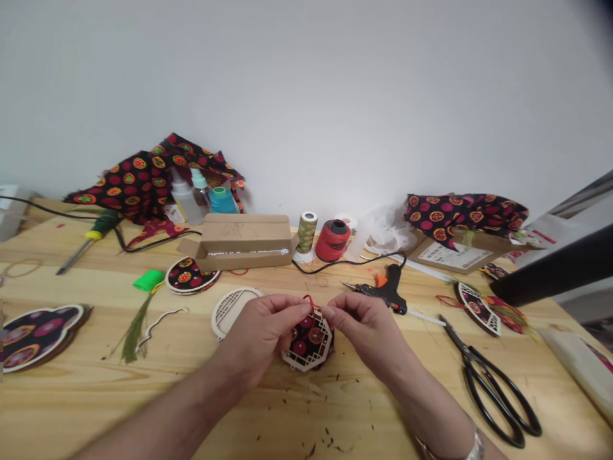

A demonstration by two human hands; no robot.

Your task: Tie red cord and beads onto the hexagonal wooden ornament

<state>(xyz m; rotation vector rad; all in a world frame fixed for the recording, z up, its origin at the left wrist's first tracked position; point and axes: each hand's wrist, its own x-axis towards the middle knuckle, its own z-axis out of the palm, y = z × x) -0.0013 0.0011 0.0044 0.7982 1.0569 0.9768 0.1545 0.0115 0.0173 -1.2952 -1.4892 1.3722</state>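
Note:
In the middle of the head view, an octagonal ornament [308, 348] with a pale wooden lattice rim and dark patterned fabric is held between my hands. A red cord [310, 301] loops up from its top edge. My left hand [271, 322] pinches the cord between thumb and index finger. Opposite it, my right hand [361, 326] has thumb and index finger closed at the ornament's upper right edge; the fingertips hide exactly what they grip there. Beside my left wrist lies a round wooden lattice piece [230, 312], partly covered by that hand.
Black scissors [493, 383] and a glue gun [383, 287] lie at right. Behind stand an open cardboard box [244, 246], a gold thread spool [306, 233] and a red one [332, 241]. Leftward are a green tassel [136, 329], a screwdriver [83, 246] and patterned fabric [138, 179].

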